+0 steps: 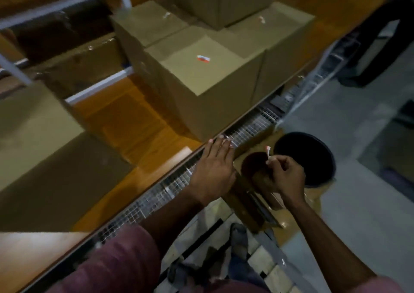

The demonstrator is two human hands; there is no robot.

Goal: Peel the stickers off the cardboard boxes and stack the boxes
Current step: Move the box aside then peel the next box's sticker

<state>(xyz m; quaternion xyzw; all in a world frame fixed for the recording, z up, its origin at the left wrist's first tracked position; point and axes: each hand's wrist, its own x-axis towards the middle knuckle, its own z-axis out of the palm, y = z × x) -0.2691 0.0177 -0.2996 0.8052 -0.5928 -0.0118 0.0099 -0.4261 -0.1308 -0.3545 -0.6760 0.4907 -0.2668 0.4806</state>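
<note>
Standing on the orange wooden table (134,118) is a cluster of cardboard boxes (212,86); the nearest one carries a red-and-white sticker (203,59) on its top. A black bin (313,158) sits on the floor beside the table edge. The left hand (215,171) lies flat, fingers spread, on that edge. The right hand (284,174) pinches a peeled sticker (268,152) near the bin
</note>
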